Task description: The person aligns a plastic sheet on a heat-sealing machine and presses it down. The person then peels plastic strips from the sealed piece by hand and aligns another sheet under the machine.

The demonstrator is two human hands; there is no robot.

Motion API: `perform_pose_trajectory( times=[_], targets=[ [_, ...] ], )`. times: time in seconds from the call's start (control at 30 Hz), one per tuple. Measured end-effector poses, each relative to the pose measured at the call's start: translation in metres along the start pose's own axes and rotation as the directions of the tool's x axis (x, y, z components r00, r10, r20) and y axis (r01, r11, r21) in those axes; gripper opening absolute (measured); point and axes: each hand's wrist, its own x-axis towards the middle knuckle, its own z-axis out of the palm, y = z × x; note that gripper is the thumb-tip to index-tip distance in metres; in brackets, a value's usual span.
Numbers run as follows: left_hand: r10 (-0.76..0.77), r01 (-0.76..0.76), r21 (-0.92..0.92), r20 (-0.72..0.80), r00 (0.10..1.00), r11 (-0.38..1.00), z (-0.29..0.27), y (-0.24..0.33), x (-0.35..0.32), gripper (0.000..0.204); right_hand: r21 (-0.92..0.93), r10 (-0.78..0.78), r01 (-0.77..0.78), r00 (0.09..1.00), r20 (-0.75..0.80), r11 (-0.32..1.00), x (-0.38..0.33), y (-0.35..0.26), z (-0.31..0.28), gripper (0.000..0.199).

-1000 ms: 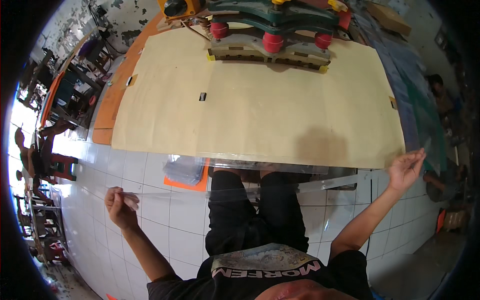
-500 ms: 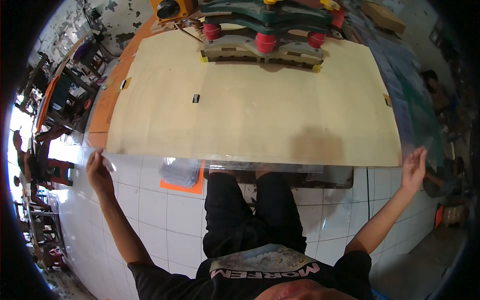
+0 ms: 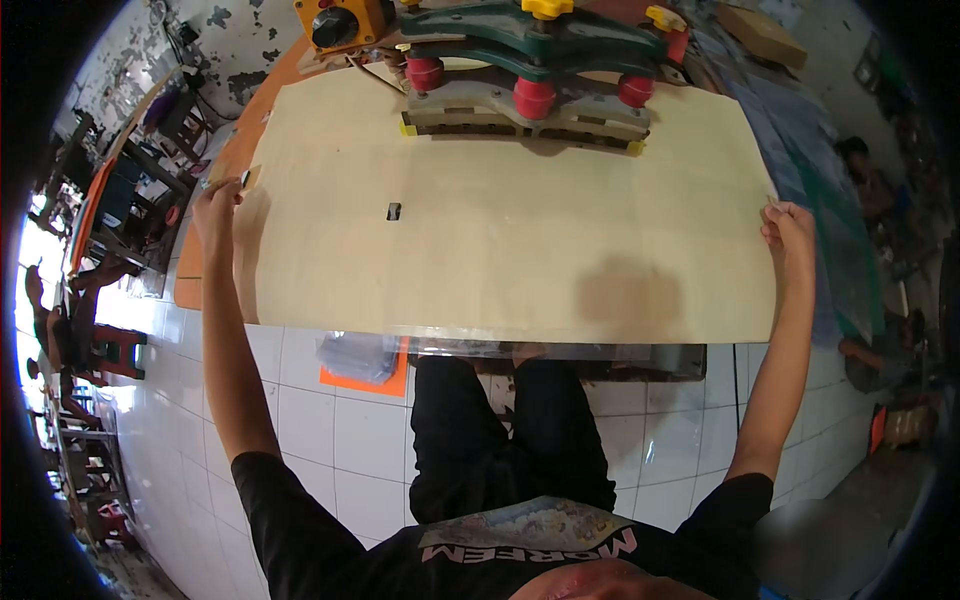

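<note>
A wide cream sheet (image 3: 480, 270) covers the work table before me. A clear plastic sheet, hard to make out against it, seems to lie over it. My left hand (image 3: 217, 207) is closed in a pinch at the left edge, beside a small dark marker piece (image 3: 245, 179). At the right edge, my right hand (image 3: 790, 228) pinches too, its fingertips near the taped spot there. Both hands appear to grip the plastic sheet's sides, though its edges hardly show. A small dark block (image 3: 393, 211) sits left of centre on the cream surface.
Over the far side stands a green and grey press head (image 3: 530, 50) with red round mounts (image 3: 534, 98) and yellow knobs. An orange box with a black dial (image 3: 335, 25) is at the far left. Clear plastic packets (image 3: 358, 358) lie below the near edge. Another person sits at far right.
Both hands have moved away from me, from the near corners up along the sheet's sides to the marker spots. The cream sheet's near edge sits slightly lower in view.
</note>
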Motion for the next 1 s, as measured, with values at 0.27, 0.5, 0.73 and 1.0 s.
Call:
perform_pose_trajectory(
  times=[0.27,0.5,0.73,1.0],
  targets=[
    [0.236,-0.170,0.341,-0.164,0.958,0.925,0.022,-0.009,-0.012,0.032,-0.476,-0.344,0.189,0.902,-0.262,0.859,0.024,0.025,0.015,0.052],
    [0.019,0.053,0.429,-0.161,0.987,0.902,0.034,0.004,-0.018,0.033,-0.532,-0.289,0.129,0.930,-0.229,0.837,0.048,0.041,-0.004,0.041],
    [-0.035,0.147,0.608,-0.191,0.981,0.780,0.034,0.015,-0.022,0.034,-0.583,-0.418,0.240,0.888,-0.190,0.776,0.065,0.057,-0.014,0.040],
    [0.492,-0.478,0.450,0.094,0.865,0.754,0.048,0.018,-0.028,0.037,-0.698,-0.433,0.135,0.861,-0.269,0.703,0.009,0.018,0.013,0.037]
  ],
)
